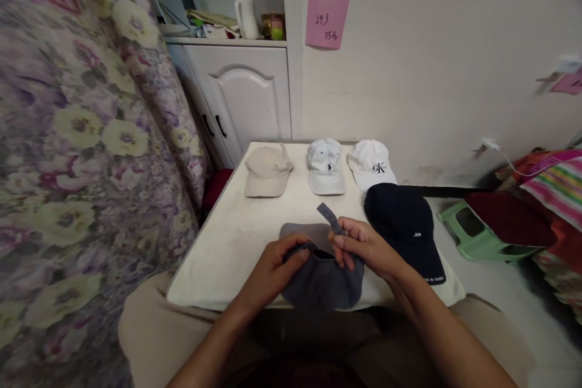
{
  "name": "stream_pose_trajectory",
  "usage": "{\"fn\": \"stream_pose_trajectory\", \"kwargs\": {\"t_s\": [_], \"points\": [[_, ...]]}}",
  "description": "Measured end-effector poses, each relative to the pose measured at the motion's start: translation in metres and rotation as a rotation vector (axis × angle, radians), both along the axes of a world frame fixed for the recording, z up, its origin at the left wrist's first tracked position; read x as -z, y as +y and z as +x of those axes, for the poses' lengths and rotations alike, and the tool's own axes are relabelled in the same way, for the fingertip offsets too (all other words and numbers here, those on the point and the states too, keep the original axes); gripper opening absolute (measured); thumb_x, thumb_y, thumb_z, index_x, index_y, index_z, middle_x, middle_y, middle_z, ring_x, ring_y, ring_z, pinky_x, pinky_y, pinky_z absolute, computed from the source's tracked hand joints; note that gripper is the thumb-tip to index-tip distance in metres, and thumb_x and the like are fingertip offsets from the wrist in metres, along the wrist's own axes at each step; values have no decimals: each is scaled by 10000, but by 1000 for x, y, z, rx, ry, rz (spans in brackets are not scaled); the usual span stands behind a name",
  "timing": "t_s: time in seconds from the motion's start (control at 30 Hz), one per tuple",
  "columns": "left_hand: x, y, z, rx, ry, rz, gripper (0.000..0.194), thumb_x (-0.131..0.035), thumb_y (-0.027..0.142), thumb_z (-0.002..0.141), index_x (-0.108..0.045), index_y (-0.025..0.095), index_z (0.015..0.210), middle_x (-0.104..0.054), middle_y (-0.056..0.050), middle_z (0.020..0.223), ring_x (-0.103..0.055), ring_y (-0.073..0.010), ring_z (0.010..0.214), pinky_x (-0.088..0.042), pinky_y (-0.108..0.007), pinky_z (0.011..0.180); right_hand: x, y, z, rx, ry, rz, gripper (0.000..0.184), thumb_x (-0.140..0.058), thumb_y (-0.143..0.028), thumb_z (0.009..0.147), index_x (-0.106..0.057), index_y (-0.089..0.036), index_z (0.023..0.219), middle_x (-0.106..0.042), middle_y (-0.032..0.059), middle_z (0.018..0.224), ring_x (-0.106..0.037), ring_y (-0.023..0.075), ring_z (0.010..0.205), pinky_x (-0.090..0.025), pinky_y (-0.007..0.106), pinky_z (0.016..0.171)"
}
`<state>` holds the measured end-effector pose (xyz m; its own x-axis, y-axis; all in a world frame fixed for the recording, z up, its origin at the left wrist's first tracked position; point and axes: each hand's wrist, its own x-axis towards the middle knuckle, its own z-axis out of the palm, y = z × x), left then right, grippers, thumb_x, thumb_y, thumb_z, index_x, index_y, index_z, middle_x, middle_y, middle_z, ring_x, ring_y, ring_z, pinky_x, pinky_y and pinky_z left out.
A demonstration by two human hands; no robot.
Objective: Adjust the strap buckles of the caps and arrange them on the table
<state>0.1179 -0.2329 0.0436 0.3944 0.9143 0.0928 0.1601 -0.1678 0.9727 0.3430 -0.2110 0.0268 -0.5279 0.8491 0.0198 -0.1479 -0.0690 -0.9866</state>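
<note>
Pale cream across its top, the desk (213, 260) stretches out beneath and beyond the hands, with a beige cap (267, 173) past the left hand (285, 257), a light-blue cap (326, 167) and a white cap (370, 160) farther off ahead of the right hand (359, 245), and a navy cap (400, 218) just right of it. Between the two hands is a gray cap (322, 285), the left pinching its edge beside the opening, while the right pinches the strap (326, 213), its loose end pointing up and away.
</note>
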Motion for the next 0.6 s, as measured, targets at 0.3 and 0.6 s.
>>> {"fn": "stream_pose_trajectory", "kwargs": {"t_s": [0.3,0.6], "points": [[4,2,17,22,59,81,231,-564,357,929,-688,165,894,-685,-32,824,-615,-188,797,-445,-278,748,8,-7,-10,24,-28,8,298,-685,-435,846,-555,-169,877,-558,-63,560,-422,55,406,-279,175,400],[-2,-2,23,133,71,92,248,-515,309,965,-723,178,938,-712,-29,879,-645,-182,833,-458,-274,770,1,-12,-6,64,-147,40,216,-701,-322,821,-563,-180,908,-560,-62,587,-493,83,469,-336,179,419]]}}
